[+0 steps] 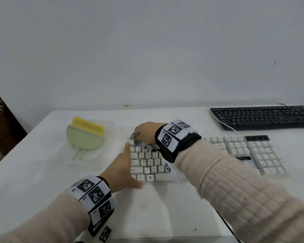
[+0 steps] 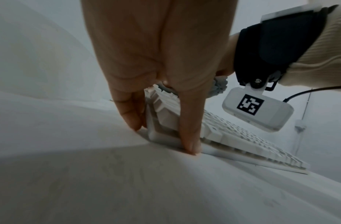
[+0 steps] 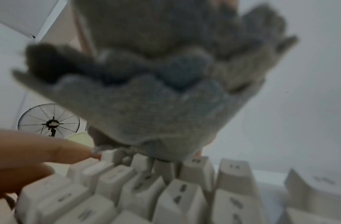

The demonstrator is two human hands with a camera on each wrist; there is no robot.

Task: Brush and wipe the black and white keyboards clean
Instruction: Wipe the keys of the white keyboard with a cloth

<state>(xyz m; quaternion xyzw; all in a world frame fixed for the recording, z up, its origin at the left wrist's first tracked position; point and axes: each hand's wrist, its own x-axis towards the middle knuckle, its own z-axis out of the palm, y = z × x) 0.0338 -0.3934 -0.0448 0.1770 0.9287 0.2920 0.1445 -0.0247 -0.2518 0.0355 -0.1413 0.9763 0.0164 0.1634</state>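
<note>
The white keyboard [image 1: 235,151] lies across the middle of the table. My left hand [image 1: 125,163] braces its left end with straight fingers, and the thumb sits at the front corner [image 2: 188,136]. My right hand [image 1: 145,132] grips a bunched grey cloth [image 3: 156,98] and presses it onto the top-left keys [image 3: 165,189]. A little of the cloth [image 1: 152,146] shows under that hand. The black keyboard [image 1: 263,117] rests at the far right, near the wall. A green brush with yellow bristles [image 1: 85,135] lies to the left, untouched.
The brush sits on a clear plastic tray [image 1: 88,163] left of the white keyboard. A white cable [image 1: 225,124] runs between the two keyboards. The table's left edge [image 1: 16,146] slants close to the tray. A standing fan [image 3: 48,121] is off beyond the table.
</note>
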